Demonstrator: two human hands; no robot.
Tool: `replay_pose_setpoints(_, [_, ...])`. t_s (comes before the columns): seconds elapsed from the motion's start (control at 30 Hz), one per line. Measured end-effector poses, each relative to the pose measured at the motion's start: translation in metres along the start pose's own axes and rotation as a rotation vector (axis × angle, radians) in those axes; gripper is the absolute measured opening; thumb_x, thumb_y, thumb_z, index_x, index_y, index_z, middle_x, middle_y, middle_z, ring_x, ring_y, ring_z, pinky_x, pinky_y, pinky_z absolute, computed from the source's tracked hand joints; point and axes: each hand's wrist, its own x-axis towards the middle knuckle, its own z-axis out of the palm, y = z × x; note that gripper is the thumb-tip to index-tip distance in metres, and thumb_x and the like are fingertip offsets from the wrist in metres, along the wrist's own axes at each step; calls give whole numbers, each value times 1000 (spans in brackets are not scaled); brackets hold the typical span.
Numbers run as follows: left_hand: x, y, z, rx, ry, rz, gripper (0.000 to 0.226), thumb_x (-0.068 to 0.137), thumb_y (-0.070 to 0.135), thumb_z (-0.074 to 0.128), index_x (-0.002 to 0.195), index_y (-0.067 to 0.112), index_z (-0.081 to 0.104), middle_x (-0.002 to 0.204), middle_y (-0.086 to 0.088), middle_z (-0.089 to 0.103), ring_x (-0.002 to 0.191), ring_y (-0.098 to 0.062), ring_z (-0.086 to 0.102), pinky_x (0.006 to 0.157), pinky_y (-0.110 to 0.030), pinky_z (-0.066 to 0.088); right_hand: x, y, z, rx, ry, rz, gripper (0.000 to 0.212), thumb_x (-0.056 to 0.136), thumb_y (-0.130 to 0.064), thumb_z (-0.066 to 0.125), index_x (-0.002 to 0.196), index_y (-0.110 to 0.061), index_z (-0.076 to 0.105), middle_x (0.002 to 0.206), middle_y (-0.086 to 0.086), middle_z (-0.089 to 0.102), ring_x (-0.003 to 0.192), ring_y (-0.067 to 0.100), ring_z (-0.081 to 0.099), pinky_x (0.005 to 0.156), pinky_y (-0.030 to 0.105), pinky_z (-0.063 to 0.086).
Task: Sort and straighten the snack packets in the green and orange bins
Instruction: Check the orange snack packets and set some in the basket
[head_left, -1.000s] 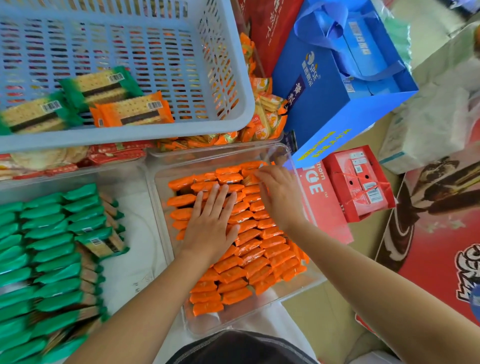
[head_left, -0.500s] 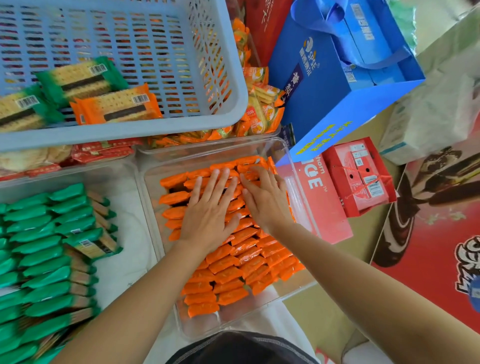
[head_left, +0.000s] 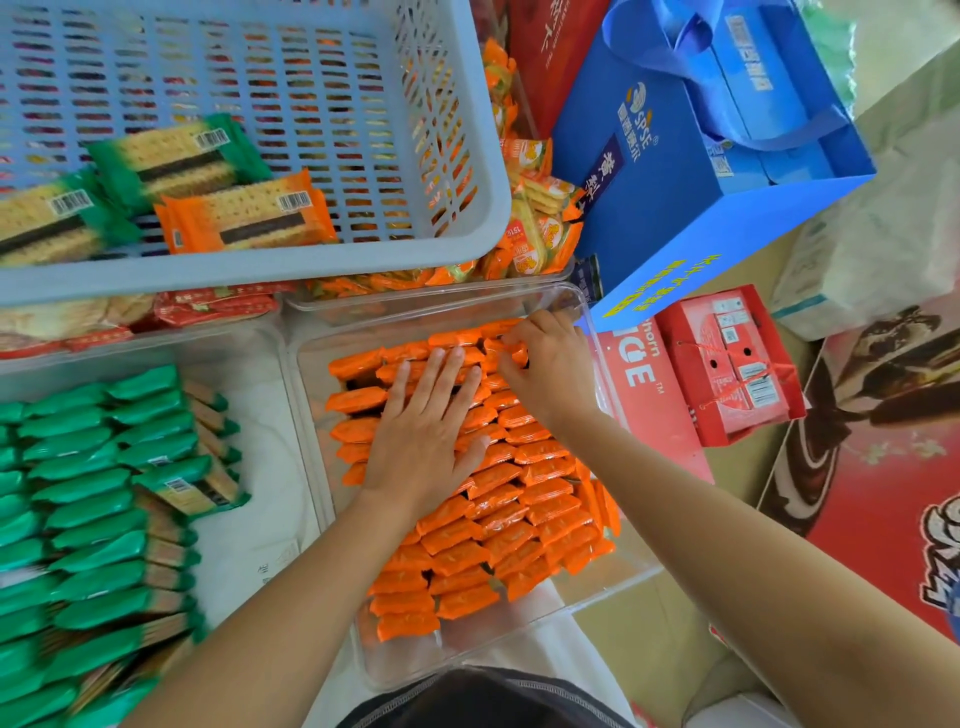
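Running away from the person's body, the orange packets (head_left: 498, 530) stand on edge in three rough columns inside the clear orange bin (head_left: 410, 662). Each packet's long axis lies crosswise, left to right with a slight tilt. They are too many and too overlapped to count surely.

The left hand (head_left: 423, 441) lies flat on the left and middle columns. Its fingers (head_left: 441, 374) are straight and close together and press down on the packets under them.

Just right of and slightly beyond those fingers, the right hand (head_left: 550, 374) reaches the far right corner. Its fingertips (head_left: 511, 345) are curled and appear to pinch the end packet (head_left: 511, 358) of the far row. That packet sits directly under the right fingertips, so the right hand is the nearer one. Squaring it calls, I judge, for a small turn until it lies parallel with its neighbours, while the left palm holds the rows.

Well to the left of the left fingers, the green packets (head_left: 88, 519) fill the green bin (head_left: 260, 415) in two columns, with one stray green packet (head_left: 192, 488) lying flat and askew on top.

Beyond both sets of fingers, a slotted basket (head_left: 311, 265) holds three unsorted packets. Two are green (head_left: 176, 156) (head_left: 47, 223) and one is a loose orange packet (head_left: 244, 218).
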Motion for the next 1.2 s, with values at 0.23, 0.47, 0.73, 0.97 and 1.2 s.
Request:
replay_pose_setpoints(0.23, [0,0,-1,-25,-22,-10,74,95,62,9,157,21,16,164,-10,6,152,-27,0,122,-52,7,4,-1,-1,-26,39,-14,3,83,-8,68,82,-9,71,88,9,61,87,30,56,80,45,48])
replay_pose_setpoints(0.47, [1,-1,-4,-48,-47,-15,76,93,63,3,157,24,12,164,-9,2,151,-25,-4,122,-51,1,-7,6,-11,137,-2,-118,9,93,-8,49,87,-8,55,94,9,60,84,27,56,70,42,46])
replay_pose_setpoints(0.73, [1,-5,-9,-138,-53,10,78,91,64,10,157,23,15,164,-8,5,151,-24,-4,122,-49,-3,-16,6,-42,446,66,40,6,95,-12,55,98,-9,60,92,1,66,85,13,63,73,36,52])
replay_pose_setpoints(0.97, [3,4,-39,-851,199,-168,53,101,37,50,149,20,36,154,1,36,145,-16,24,121,-37,17,-40,2,-75,741,204,216,8,93,-7,63,91,-15,61,84,-15,67,83,6,65,81,28,53])
replay_pose_setpoints(1.2, [6,19,-56,-1557,42,-386,32,97,31,57,120,9,64,95,-1,70,78,-6,65,71,-20,50,-58,-11,-87,1084,116,401,3,93,-5,61,92,-3,60,90,22,68,83,28,66,82,43,55])
